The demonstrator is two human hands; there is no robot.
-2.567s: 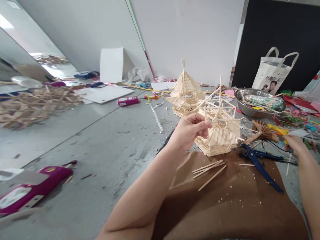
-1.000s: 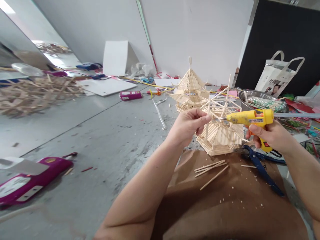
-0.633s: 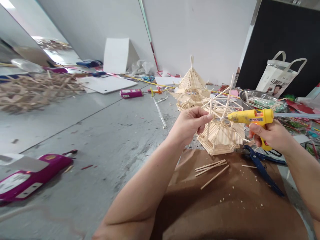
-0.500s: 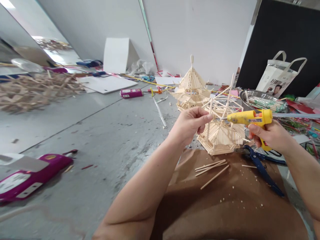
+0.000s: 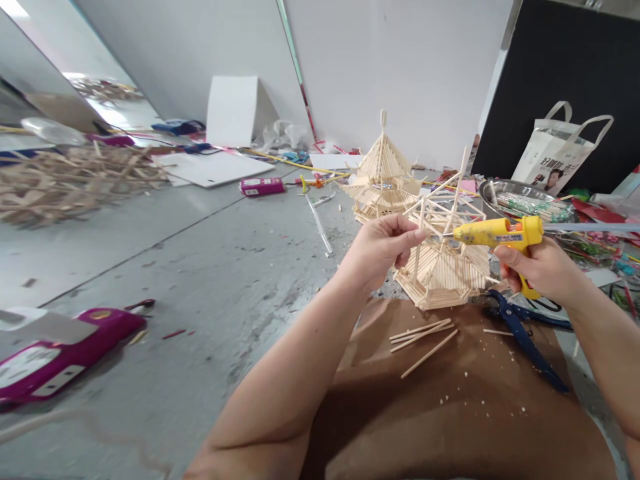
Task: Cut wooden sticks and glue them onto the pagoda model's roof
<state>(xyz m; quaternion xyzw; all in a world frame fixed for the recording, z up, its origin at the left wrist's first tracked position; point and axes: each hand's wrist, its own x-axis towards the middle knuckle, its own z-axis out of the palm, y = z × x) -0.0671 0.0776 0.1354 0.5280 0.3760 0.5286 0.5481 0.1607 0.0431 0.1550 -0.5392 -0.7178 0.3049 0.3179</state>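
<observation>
My left hand (image 5: 381,253) is closed in a pinch on a thin upright stick of a small wooden stick model (image 5: 445,270), which rests at the far edge of a brown sheet (image 5: 450,413). My right hand (image 5: 543,270) grips a yellow glue gun (image 5: 497,235). Its nozzle points left into the model's open stick frame, just right of my left fingertips. A few loose sticks (image 5: 420,337) lie on the brown sheet below the model.
A finished stick pavilion (image 5: 383,175) stands behind the model. Blue-handled cutters (image 5: 523,337) lie at the right, beyond them a metal bowl (image 5: 525,200) and a white bag (image 5: 560,150). A heap of sticks (image 5: 70,183) sits far left, pink boxes (image 5: 55,360) on the grey floor.
My right hand fetched the yellow glue gun from the right and brought its nozzle to the model's frame. In the last second the gun barely shifted. My left hand kept its pinch.
</observation>
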